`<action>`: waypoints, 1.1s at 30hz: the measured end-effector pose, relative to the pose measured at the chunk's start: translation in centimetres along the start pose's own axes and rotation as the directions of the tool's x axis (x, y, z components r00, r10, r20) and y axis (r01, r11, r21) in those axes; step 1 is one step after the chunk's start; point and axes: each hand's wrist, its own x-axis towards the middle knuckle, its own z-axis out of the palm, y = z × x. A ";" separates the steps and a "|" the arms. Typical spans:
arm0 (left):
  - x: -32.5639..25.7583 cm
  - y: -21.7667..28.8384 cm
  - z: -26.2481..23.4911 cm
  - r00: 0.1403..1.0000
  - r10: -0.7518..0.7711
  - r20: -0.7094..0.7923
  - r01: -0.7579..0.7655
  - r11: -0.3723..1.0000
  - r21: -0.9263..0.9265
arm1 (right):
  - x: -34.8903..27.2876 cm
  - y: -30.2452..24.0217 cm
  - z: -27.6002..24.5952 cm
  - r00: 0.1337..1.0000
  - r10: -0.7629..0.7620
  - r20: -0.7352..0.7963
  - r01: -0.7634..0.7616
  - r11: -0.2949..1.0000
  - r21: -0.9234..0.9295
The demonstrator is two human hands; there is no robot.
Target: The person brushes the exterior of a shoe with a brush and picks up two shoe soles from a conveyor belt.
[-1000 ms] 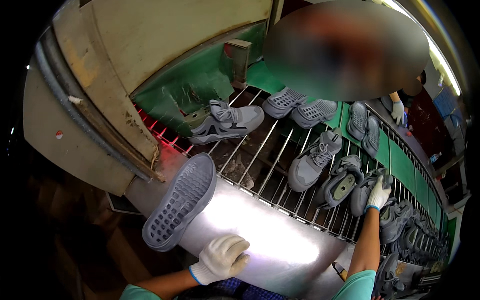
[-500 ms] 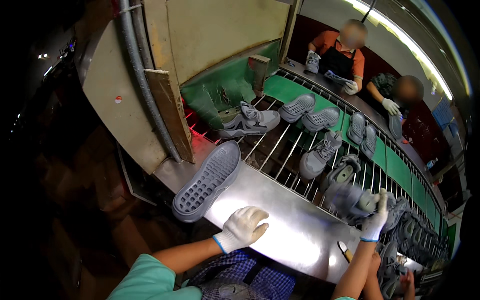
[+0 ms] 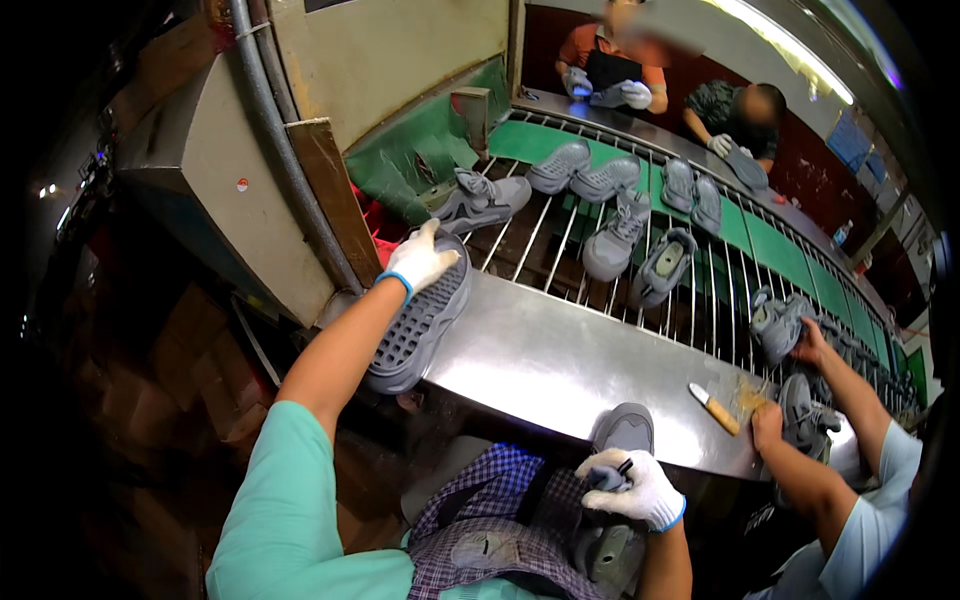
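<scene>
Wearing a white knit glove, my left hand (image 3: 424,262) is closed over the upper end of a grey shoe sole (image 3: 412,335). The sole has a grid of square hollows and lies at the left end of the metal ledge, partly over its edge. My gloved right hand (image 3: 632,490) grips a grey shoe upper (image 3: 626,428) in front of my lap. Its toe points away from me over the ledge's near edge, and a pale greenish shoe last (image 3: 610,553) shows at its heel end.
Beyond the metal ledge (image 3: 540,340), a rack of metal rods (image 3: 550,245) carries grey shoes and soles. A knife (image 3: 714,408) with a wooden handle lies on the ledge, near a co-worker's bare hands (image 3: 768,425) at the right. Two gloved people work across the rack.
My left hand has moved from above the ledge onto the sole. My right hand has brought the shoe upper from the rack down toward my lap. The view has shifted.
</scene>
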 end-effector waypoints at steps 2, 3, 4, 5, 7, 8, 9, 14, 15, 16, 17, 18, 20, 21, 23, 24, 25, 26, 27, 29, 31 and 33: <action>1.1 0.1 0.0 0.991 -0.064 0.118 0.060 0.997 0.041 | -2.0 0.4 1.5 0.998 0.049 -0.024 -0.050 0.999 -0.019; 1.4 0.4 0.6 0.986 -0.053 0.158 0.037 0.994 0.105 | -3.4 1.2 2.2 0.996 0.075 -0.048 -0.074 0.997 0.022; 2.2 -0.8 1.7 0.978 0.040 0.203 -0.038 0.999 -0.016 | -5.0 1.9 3.2 0.997 0.014 -0.077 0.008 0.959 0.284; 3.4 -1.8 2.4 0.883 0.110 0.456 0.025 0.959 -0.281 | -6.6 2.5 4.0 0.992 -0.033 -0.123 0.093 0.848 0.522; 1.0 3.6 2.6 0.770 0.230 0.595 0.124 0.860 -0.494 | -10.6 7.2 4.3 0.902 -0.283 -0.327 0.412 0.336 0.847; -0.9 5.5 1.6 0.760 0.222 0.611 0.225 0.791 -0.568 | -11.0 8.1 4.0 0.836 -0.280 -0.473 0.523 0.144 0.840; -2.9 6.7 0.7 0.749 0.208 0.629 0.331 0.705 -0.627 | -11.2 8.7 3.6 0.751 -0.270 -0.602 0.615 -0.045 0.787; -8.4 11.6 -1.2 0.628 0.527 0.572 0.102 0.673 -0.732 | -8.5 15.0 9.4 0.574 0.681 -0.455 0.048 0.527 0.848; -9.5 13.3 -1.1 0.605 0.551 0.576 0.115 0.655 -0.747 | -8.8 18.8 12.3 0.650 0.692 -0.313 0.004 0.409 0.913; -10.7 14.5 -1.2 0.593 0.547 0.591 0.132 0.658 -0.742 | -7.8 17.2 12.6 0.662 0.723 -0.196 0.153 0.125 0.980; -11.5 14.6 -1.0 0.615 0.538 0.577 0.153 0.637 -0.756 | -7.0 15.1 12.1 0.672 0.702 -0.235 0.188 0.145 0.971; -12.4 15.8 -0.2 0.616 0.560 0.554 0.166 0.595 -0.786 | -7.0 13.3 11.6 0.660 0.694 -0.287 0.237 0.171 0.956; -14.5 17.5 1.4 0.622 0.578 0.529 0.172 0.558 -0.812 | -6.7 12.3 11.3 0.641 0.668 -0.378 0.327 0.208 0.922; -15.6 18.1 2.6 0.621 0.583 0.524 0.174 0.549 -0.817 | -6.4 12.3 10.6 0.635 0.650 -0.417 0.349 0.240 0.906; -18.6 20.1 3.9 0.607 0.626 0.489 0.092 0.557 -0.826 | -6.0 12.2 9.2 0.618 0.622 -0.482 0.388 0.292 0.874; -20.4 19.2 5.7 0.682 0.642 0.350 -0.170 0.605 -0.778 | -5.0 12.0 8.6 0.628 0.598 -0.497 0.397 0.303 0.866; -22.1 19.0 7.8 0.667 0.702 0.249 -0.132 0.441 -0.888 | -4.5 12.0 8.3 0.638 0.577 -0.510 0.400 0.318 0.860; -23.6 18.6 8.9 0.680 0.718 0.148 -0.273 0.435 -0.858 | -4.2 12.0 8.1 0.639 0.565 -0.522 0.407 0.328 0.853; -24.5 18.4 9.6 0.680 0.731 0.050 -0.407 0.434 -0.804 | -4.0 12.1 8.4 0.650 0.552 -0.522 0.406 0.328 0.853; -24.0 17.6 10.5 0.579 0.815 0.033 -0.479 0.372 -0.795 | -4.2 12.1 8.9 0.702 0.509 -0.499 0.384 0.320 0.866; -24.1 18.2 9.5 0.566 0.816 0.118 -0.357 0.371 -0.857 | -5.1 12.2 9.6 0.771 0.447 -0.453 0.348 0.300 0.888; -23.0 18.6 8.9 0.481 0.875 0.057 -0.467 0.310 -0.828 | -6.7 12.2 10.7 0.827 0.398 -0.397 0.302 0.282 0.911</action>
